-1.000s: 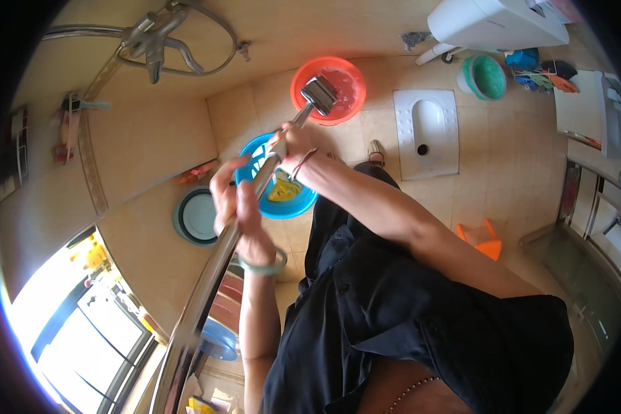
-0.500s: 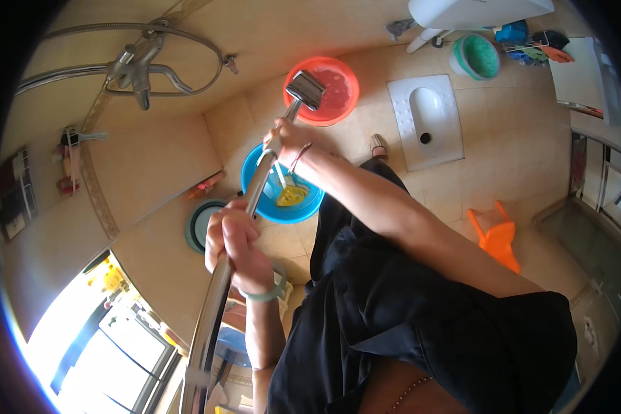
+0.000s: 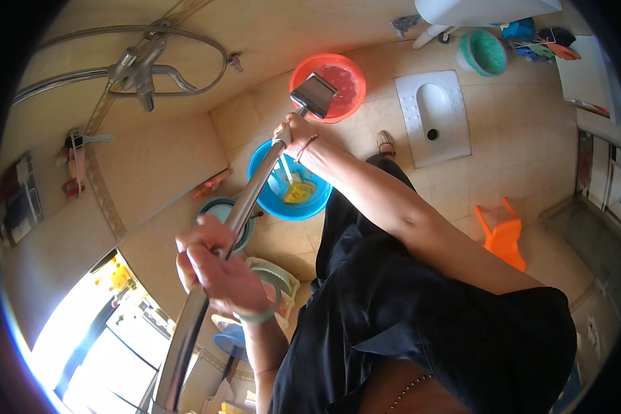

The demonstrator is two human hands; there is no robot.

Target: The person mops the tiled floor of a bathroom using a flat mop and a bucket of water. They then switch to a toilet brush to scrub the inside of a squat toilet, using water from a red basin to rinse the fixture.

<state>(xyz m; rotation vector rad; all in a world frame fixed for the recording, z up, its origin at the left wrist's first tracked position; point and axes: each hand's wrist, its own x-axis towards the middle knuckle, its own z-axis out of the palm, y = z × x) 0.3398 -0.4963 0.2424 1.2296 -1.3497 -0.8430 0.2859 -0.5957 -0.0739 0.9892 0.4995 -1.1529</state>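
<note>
A long shiny metal pole (image 3: 250, 186) slants from the lower left up to the middle, with a flat rectangular metal head (image 3: 315, 95) at its far end. My right hand (image 3: 297, 134) wraps round the pole just below that head. Farther down, nearer to me, my left hand (image 3: 222, 268) is closed round the pole and somewhat blurred. Below the head stands a red basin (image 3: 355, 103) of liquid. Under the pole sits a blue basin (image 3: 272, 207) with a yellow item (image 3: 298, 192) and a white stick in it.
A squat toilet (image 3: 457, 110) is set in the tiled floor, with a green-lined bucket (image 3: 486, 54) beyond it. An orange stool (image 3: 505, 238) stands at the right. On the left wall are a shower mixer (image 3: 141, 72) and hose. A bright window (image 3: 103, 338) lies lower left.
My left hand has shifted down and left along the pole, toward its near end. My right hand keeps its grip. The metal head has turned slightly. The whole view has shifted a little.
</note>
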